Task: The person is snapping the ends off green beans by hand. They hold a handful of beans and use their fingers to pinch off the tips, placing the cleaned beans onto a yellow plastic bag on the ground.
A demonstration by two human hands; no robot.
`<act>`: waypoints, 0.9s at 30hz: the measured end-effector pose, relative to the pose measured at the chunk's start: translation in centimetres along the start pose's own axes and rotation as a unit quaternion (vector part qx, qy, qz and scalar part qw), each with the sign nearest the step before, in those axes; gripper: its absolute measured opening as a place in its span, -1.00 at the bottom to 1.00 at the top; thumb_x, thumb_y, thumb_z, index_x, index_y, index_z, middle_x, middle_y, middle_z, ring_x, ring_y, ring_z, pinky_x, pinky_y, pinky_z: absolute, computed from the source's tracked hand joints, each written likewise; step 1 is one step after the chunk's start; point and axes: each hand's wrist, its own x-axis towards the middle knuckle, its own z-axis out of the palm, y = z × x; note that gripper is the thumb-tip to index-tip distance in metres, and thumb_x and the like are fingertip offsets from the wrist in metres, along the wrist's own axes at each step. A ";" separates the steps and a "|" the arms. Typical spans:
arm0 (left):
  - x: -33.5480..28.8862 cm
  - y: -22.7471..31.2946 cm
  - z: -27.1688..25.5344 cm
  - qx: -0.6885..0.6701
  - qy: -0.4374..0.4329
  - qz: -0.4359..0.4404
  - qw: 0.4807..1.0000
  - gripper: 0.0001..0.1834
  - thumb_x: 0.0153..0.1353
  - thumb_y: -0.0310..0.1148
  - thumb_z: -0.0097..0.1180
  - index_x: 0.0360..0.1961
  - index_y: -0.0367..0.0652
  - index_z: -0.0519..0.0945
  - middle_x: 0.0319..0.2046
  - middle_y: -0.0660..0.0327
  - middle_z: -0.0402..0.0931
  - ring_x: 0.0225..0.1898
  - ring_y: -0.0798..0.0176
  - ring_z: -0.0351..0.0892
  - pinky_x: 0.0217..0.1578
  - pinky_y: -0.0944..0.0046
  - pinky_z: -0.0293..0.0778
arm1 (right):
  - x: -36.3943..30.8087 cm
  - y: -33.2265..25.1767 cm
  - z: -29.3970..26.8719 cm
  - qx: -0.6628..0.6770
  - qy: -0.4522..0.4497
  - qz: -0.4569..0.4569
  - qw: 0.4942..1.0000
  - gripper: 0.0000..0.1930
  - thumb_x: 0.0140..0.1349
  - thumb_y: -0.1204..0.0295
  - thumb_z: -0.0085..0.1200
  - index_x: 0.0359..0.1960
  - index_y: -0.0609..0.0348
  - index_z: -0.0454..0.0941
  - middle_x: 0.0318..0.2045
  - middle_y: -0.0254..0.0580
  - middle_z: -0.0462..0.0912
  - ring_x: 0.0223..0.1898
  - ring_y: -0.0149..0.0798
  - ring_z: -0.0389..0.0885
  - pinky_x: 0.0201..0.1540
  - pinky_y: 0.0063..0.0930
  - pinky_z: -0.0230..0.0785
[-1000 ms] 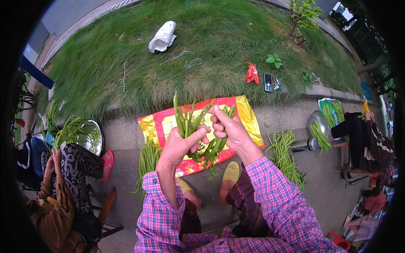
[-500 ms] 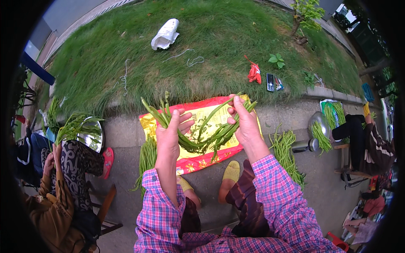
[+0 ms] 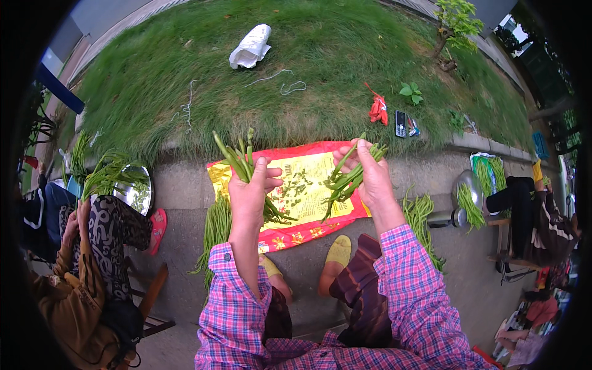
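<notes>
My left hand [image 3: 250, 196] is closed around a bunch of long green beans [image 3: 234, 158], their ends sticking out above and below the fingers. A second bunch of beans [image 3: 341, 186] hangs from my closed right hand [image 3: 375, 180]. The two bunches are apart, with a gap between them. Beneath both hands a red and yellow plastic sack [image 3: 280, 238] lies flat on the pavement, with short green pieces [image 3: 297, 188] scattered over it. Left of the sack is a pile of long beans [image 3: 216, 237]; to its right lies another bean pile [image 3: 419, 223].
Beyond a curb is grass with a white sack [image 3: 251, 48], a red bag [image 3: 378, 112] and a phone [image 3: 401, 124]. At the left a person [image 3: 74, 283] holds beans beside a metal basin [image 3: 137, 190]. Another person [image 3: 535, 216] sits at the right near a metal bowl [image 3: 465, 179].
The beans that curved from one hand to the other are now two separate bunches. My right hand has moved slightly right, and the short pieces on the sack show more plainly.
</notes>
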 end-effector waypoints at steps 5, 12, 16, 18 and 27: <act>-1.0 0.0 1.6 0.075 -0.031 0.021 0.996 -0.79 0.26 -0.29 0.23 -0.23 -0.22 0.65 -0.53 0.29 0.57 -0.66 0.55 0.35 -0.64 0.54 0.24 | -0.9 1.5 1.5 -0.231 -0.070 0.011 0.970 -0.75 0.40 0.28 0.02 -0.15 0.25 0.54 -0.49 -0.38 0.51 -0.53 -0.52 0.51 -0.42 -0.59 0.43; -1.0 -1.1 1.5 0.185 -0.082 0.127 0.971 -0.79 0.19 -0.41 0.26 -0.16 -0.24 0.66 -0.45 0.27 0.61 -0.45 0.39 0.54 -0.41 0.34 0.44 | -2.4 2.7 3.1 -0.477 -0.129 -0.075 0.866 -0.82 0.35 0.34 0.10 -0.20 0.22 0.56 -0.43 -0.41 0.58 -0.42 -0.50 0.49 -0.33 -0.54 0.38; -0.8 -1.6 1.0 0.278 -0.095 0.214 0.932 -0.82 0.15 -0.44 0.26 -0.21 -0.25 0.66 -0.40 0.13 0.62 -0.37 0.22 0.62 -0.32 0.23 0.48 | -2.9 2.1 3.8 -0.537 -0.169 -0.071 0.823 -0.81 0.30 0.38 0.14 -0.24 0.29 0.55 -0.42 -0.22 0.61 -0.37 -0.43 0.53 -0.29 -0.46 0.40; -1.0 -1.0 1.0 0.369 -0.102 0.223 0.897 -0.81 0.18 -0.45 0.24 -0.18 -0.27 0.65 -0.37 0.16 0.65 -0.35 0.37 0.61 -0.31 0.30 0.48 | -2.8 2.4 3.5 -0.548 -0.175 -0.110 0.810 -0.80 0.27 0.39 0.15 -0.24 0.31 0.57 -0.42 -0.13 0.62 -0.39 -0.36 0.56 -0.30 -0.42 0.40; -1.5 -1.1 1.3 0.381 -0.087 0.223 0.893 -0.84 0.14 -0.43 0.25 -0.28 -0.28 0.66 -0.52 0.18 0.61 -0.46 0.42 0.55 -0.41 0.31 0.45 | -2.6 3.1 3.0 -0.517 -0.156 -0.059 0.840 -0.82 0.24 0.38 0.14 -0.26 0.27 0.59 -0.50 -0.23 0.60 -0.46 -0.42 0.52 -0.35 -0.46 0.37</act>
